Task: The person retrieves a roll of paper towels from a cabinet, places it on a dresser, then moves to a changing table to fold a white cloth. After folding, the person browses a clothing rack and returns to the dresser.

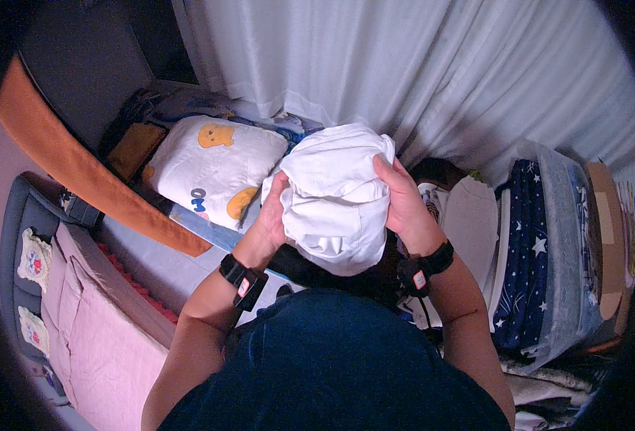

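Observation:
A bundle of white cloth (339,199), loosely folded and creased, is held up in front of me between both hands. My left hand (274,215) grips its left edge, the thumb on top. On the right edge my right hand (403,199) holds it, the thumb over the upper side and the other fingers partly hidden behind. Each wrist wears a black strap with a small device. Just left of the bundle lies a white pillow (220,167) with yellow cartoon figures and letters.
A white curtain (349,59) hangs ahead. To the right stand folded textiles, among them dark blue star-patterned fabric (527,253), and a cardboard piece (608,237). An orange curved panel (96,172) crosses the left side, above a bed with a pink cover (107,328).

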### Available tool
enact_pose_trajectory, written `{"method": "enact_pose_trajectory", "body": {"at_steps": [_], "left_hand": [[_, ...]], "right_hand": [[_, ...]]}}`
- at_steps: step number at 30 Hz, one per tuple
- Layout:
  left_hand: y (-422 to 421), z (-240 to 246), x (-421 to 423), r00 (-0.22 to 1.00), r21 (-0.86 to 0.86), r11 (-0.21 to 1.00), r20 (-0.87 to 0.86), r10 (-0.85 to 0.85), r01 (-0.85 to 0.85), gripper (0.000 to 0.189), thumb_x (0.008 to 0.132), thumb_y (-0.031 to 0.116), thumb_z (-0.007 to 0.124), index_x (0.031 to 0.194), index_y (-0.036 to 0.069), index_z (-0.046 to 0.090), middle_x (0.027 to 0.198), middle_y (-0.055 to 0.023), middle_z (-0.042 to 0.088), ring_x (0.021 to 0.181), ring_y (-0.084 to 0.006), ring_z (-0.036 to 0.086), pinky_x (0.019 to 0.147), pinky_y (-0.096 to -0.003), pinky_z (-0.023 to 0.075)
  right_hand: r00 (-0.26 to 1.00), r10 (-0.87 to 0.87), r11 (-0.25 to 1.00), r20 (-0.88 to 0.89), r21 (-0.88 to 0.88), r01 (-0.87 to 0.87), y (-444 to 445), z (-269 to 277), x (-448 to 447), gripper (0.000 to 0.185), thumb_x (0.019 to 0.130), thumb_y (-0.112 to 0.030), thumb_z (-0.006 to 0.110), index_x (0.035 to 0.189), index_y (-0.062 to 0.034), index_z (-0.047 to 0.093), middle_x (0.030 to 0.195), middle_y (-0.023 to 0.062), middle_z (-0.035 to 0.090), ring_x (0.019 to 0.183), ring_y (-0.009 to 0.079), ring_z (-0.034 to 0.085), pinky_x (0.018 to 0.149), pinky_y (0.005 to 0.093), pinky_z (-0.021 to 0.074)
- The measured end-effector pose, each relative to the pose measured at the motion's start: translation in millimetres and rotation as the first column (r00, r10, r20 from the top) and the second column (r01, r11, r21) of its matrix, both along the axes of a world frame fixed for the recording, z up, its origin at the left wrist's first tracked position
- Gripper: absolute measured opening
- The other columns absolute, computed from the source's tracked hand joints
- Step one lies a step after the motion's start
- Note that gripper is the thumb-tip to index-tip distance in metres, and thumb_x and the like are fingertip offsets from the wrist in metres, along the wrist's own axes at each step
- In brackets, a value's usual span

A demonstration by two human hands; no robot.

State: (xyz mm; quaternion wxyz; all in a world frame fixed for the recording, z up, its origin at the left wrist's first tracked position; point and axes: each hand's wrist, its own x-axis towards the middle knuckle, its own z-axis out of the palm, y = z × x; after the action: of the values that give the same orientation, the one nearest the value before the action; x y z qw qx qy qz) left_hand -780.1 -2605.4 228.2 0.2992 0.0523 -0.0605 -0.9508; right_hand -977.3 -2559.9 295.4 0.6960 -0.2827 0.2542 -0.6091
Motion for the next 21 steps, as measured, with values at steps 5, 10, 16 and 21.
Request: {"method": "enact_pose_trajectory", "body": {"at_steps": [5, 10, 16, 21], "left_hand": [[14.6, 12.3, 7.7, 0.984, -0.158, 0.987, 0.179, 0.000, 0.029, 0.081, 0.082, 0.061, 0.050, 0.139, 0.006, 0.031, 0.135, -0.0168, 0.043, 0.122, -0.0296, 0.045, 0.102, -0.0437, 0.0368], [31.6, 28.6, 14.1, 0.963, -0.396, 0.917, 0.263, 0.055, 0.055, 0.072, 0.082, 0.038, 0.065, 0.136, 0.004, 0.033, 0.130, -0.0137, 0.048, 0.115, -0.0253, 0.052, 0.098, -0.0387, 0.0425], [33.0, 33.1, 22.2, 0.970, -0.260, 0.960, 0.191, 0.152, -0.099, 0.056, 0.072, 0.002, 0.056, 0.126, -0.006, 0.044, 0.117, -0.0179, 0.057, 0.100, -0.0263, 0.062, 0.091, -0.0386, 0.0485], [31.6, 23.6, 36.4, 0.959, -0.255, 0.949, 0.165, 0.230, -0.184, 0.057, 0.070, -0.002, 0.054, 0.126, -0.008, 0.042, 0.116, -0.0208, 0.057, 0.100, -0.0274, 0.061, 0.090, -0.0382, 0.0485]], "right_hand": [[0.998, -0.039, 0.998, -0.058, 0.038, 0.041, -1.1, 10.3, 7.9, 0.037, 0.089, -0.015, 0.058, 0.122, -0.0028, 0.046, 0.115, 0.0087, 0.057, 0.105, 0.0193, 0.056, 0.092, 0.0358, 0.0454], [0.980, -0.019, 1.000, -0.196, 0.002, 0.020, -6.0, 16.8, 22.3, 0.030, 0.088, -0.014, 0.060, 0.115, -0.0044, 0.050, 0.105, 0.0052, 0.058, 0.097, 0.0157, 0.057, 0.085, 0.0326, 0.0473], [0.944, 0.054, 0.999, -0.325, 0.020, -0.050, -5.0, 33.1, 34.5, 0.034, 0.085, -0.011, 0.062, 0.114, -0.0029, 0.047, 0.102, 0.0052, 0.058, 0.090, 0.0129, 0.056, 0.075, 0.0265, 0.0475], [0.641, -0.390, 0.879, -0.661, -0.474, 0.046, 9.1, 31.3, 30.4, 0.040, 0.078, -0.002, 0.067, 0.112, -0.0014, 0.046, 0.096, 0.0047, 0.056, 0.083, 0.0107, 0.055, 0.069, 0.0243, 0.0454]]}}
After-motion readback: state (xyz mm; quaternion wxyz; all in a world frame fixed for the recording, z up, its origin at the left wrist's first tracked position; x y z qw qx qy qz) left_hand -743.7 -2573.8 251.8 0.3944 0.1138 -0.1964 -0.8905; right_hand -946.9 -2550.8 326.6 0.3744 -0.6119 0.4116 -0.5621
